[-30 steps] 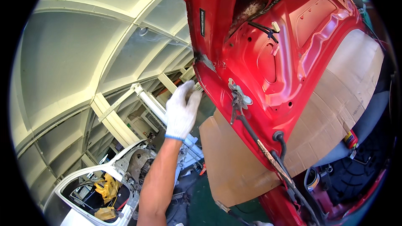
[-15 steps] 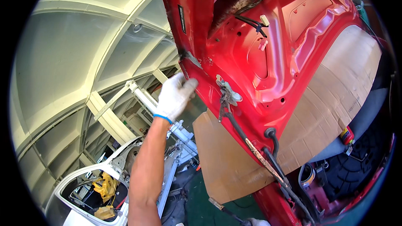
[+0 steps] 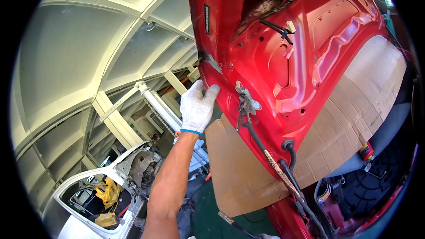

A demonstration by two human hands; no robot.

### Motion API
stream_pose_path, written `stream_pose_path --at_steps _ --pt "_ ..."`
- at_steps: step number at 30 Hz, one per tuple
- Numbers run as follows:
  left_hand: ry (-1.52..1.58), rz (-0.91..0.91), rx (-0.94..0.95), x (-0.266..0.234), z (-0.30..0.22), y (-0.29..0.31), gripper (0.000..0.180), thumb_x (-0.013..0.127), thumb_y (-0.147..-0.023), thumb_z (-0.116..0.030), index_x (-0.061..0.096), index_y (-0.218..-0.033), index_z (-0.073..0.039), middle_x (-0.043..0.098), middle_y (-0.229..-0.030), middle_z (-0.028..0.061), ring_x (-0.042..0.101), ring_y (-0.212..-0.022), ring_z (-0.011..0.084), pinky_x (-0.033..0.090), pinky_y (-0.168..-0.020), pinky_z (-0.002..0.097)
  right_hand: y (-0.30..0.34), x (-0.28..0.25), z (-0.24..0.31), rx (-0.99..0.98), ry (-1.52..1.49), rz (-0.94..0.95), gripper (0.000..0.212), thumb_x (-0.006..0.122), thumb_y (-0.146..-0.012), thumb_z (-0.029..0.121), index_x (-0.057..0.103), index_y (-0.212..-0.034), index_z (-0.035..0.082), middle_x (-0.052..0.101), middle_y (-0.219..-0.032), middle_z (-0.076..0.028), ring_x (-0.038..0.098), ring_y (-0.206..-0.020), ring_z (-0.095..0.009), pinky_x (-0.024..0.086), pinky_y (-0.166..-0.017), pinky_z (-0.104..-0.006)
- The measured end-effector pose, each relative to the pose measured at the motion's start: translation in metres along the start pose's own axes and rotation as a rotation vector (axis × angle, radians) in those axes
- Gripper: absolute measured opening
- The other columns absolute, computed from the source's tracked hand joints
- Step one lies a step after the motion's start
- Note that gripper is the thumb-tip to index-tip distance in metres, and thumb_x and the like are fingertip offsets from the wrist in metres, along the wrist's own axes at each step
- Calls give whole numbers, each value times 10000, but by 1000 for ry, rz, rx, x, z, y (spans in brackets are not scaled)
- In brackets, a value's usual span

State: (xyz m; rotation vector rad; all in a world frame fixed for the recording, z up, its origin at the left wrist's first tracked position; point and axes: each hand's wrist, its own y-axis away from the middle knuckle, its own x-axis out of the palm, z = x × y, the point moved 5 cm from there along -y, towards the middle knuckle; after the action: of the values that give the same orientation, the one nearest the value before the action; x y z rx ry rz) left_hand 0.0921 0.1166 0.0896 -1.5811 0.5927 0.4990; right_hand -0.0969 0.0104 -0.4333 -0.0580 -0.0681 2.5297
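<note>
A red car trunk lid point(image 3: 270, 68) stands raised, its inner side facing me. My left hand point(image 3: 198, 108), in a white knit glove with a blue cuff, grips the lid's left edge. Its thumb lies on the inner side; the other fingertips are partly hidden. Beside it on the lid is a worn grey latch piece point(image 3: 249, 99). At the bottom of the view, my right hand point(image 3: 268, 236) is barely in frame, also gloved. It is closed around a tool with a dark shaft and a pale, worn tip point(image 3: 226, 217), pointing up and left.
Brown cardboard point(image 3: 245, 172) lies behind and below the lid. A taped cable point(image 3: 283, 170) runs down from it. At right, the trunk holds a red spray can point(image 3: 366, 151) and a round tin point(image 3: 324, 190). A white car body point(image 3: 126, 177) and a lift post point(image 3: 159, 108) stand left.
The view has shifted, so the lid appears farther right. My left hand has moved right with it, staying at the lid's edge. The tool in my right hand has barely moved.
</note>
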Motion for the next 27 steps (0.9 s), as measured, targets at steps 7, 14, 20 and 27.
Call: stream_pose_path --at_steps 7,14,20,27 --pt "427 -30 52 3 22 -11 339 683 -1022 -318 724 -1109 7 706 -854 144 647 -805 182 533 -798 373 0 0 7 -6 56 11 615 817 -889 297 611 -1403 30 766 -1143 -187 743 -1042 -352 579 -916 -418" --pt "423 159 -22 -2 21 -10 318 600 -1058 -248 702 -1164 34 715 -902 81 655 -769 140 531 -734 311 1 1 10 -12 82 -39 627 807 -890 334 603 -1407 45 763 -1139 -201 741 -1051 -382 588 -916 -443" --pt "253 104 109 -13 16 -2 408 609 -1054 -201 660 -1400 10 760 -1080 96 678 -879 139 565 -830 318 3 3 12 43 113 -10 613 813 -891 324 616 -1400 45 766 -1122 -190 745 -1037 -365 589 -920 -432" --pt "111 -10 215 -13 20 2 399 612 -1013 -220 684 -1334 4 755 -1098 194 739 -935 276 571 -870 376 6 6 14 60 98 -36 599 825 -885 316 635 -1388 50 764 -1091 -164 740 -991 -305 585 -905 -410"
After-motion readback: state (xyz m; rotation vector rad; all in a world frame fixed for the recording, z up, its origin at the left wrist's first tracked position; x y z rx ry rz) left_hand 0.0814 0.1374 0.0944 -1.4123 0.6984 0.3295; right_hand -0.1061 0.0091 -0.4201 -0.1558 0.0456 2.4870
